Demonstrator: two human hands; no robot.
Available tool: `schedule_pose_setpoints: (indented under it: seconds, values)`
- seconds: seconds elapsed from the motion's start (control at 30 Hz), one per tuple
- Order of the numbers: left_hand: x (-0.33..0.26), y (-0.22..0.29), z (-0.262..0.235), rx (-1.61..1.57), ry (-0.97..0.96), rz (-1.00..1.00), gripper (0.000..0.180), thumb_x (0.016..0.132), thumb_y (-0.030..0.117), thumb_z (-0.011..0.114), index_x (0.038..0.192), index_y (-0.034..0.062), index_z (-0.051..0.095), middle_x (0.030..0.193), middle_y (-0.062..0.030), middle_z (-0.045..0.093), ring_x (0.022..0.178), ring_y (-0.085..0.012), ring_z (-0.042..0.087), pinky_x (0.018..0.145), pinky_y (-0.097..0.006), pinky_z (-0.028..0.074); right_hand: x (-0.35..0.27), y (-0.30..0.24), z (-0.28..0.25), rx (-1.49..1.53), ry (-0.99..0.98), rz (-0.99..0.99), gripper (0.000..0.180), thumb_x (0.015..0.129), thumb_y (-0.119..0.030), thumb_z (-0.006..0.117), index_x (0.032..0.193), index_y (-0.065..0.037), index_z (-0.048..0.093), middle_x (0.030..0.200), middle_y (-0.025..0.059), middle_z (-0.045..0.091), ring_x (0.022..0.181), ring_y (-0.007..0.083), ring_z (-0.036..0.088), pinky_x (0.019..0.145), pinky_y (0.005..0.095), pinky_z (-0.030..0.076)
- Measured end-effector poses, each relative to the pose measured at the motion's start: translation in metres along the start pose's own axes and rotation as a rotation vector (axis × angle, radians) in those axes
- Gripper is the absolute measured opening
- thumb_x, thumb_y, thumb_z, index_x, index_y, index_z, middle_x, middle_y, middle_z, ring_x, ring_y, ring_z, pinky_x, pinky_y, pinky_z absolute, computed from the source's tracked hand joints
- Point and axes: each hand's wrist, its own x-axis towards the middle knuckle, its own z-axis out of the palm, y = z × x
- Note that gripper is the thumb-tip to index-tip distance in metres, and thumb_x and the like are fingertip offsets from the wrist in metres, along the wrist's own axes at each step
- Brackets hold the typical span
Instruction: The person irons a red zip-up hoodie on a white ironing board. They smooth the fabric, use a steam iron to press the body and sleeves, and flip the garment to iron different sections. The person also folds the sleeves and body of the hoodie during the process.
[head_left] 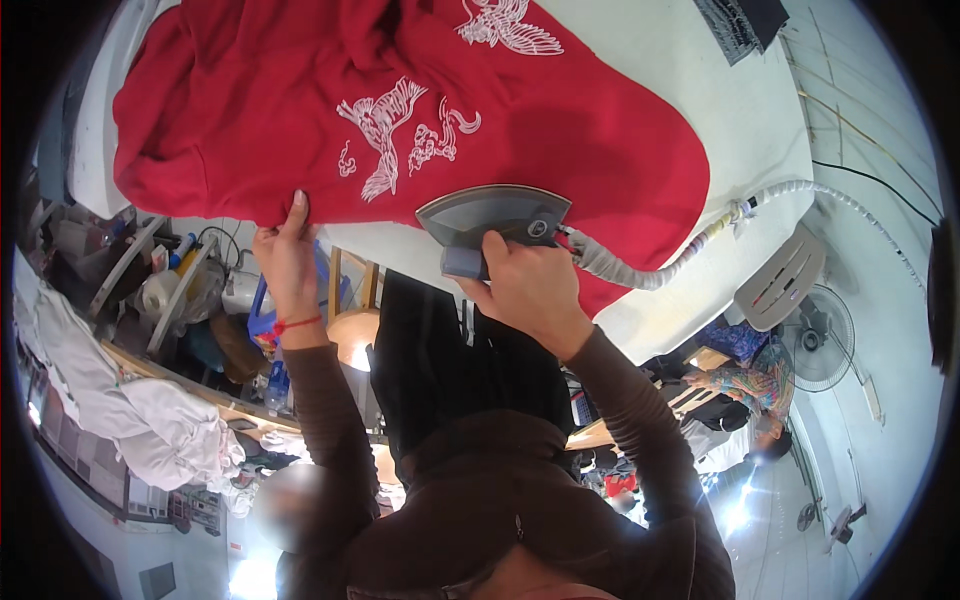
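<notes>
A red garment with white bird embroidery is spread over a white ironing table, smooth on the right and wrinkled at upper left. My right hand grips a steam iron, whose dark soleplate rests on the red cloth near its front edge. A cloth-wrapped hose runs from the iron's back toward the right. My left hand, with a red string on the wrist, pinches the garment's front edge between thumb and fingers. Those fingers are partly under the cloth.
Left below the table, a shelf holds bags and bottles. White cloth is heaped beyond it. A round wooden stool stands near my legs. A grey slotted plastic seat, a fan and another person are at right.
</notes>
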Motion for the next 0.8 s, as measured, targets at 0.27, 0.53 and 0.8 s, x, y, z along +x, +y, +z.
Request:
schedule_pose_setpoints:
  seconds: [0.27,0.53,0.8]
  values:
    - [0.003,0.001,-0.005,0.007,0.015,-0.020,0.029,0.100,0.006,0.083,0.127,0.0039,0.072,0.120,-0.0086,0.077,0.102,-0.0206,0.076,0.085,-0.037,0.063,0.024,0.039,-0.036,-0.006,0.148,0.253,0.053,0.092,-0.055,0.083,0.091,-0.005,0.067,0.060,0.0144,0.067,0.055,0.0380,0.071,0.053,0.0477,0.056]
    - [0.009,-0.003,-0.010,0.025,-0.016,-0.011,0.027,0.103,0.005,0.078,0.129,0.0066,0.071,0.125,-0.0093,0.078,0.105,-0.0212,0.078,0.085,-0.038,0.067,0.049,0.108,-0.075,-0.037,0.403,0.460,0.058,0.095,-0.061,0.079,0.085,-0.003,0.071,0.068,0.0192,0.072,0.063,0.0432,0.073,0.058,0.0500,0.059]
    - [0.016,-0.008,-0.019,0.028,-0.051,0.035,0.035,0.103,0.004,0.077,0.137,0.0040,0.068,0.134,-0.0123,0.074,0.115,-0.0244,0.075,0.092,-0.040,0.066,0.022,0.164,-0.112,0.187,0.467,0.914,0.059,0.099,-0.062,0.072,0.100,-0.004,0.082,0.085,0.0186,0.080,0.084,0.0393,0.080,0.077,0.0496,0.063]
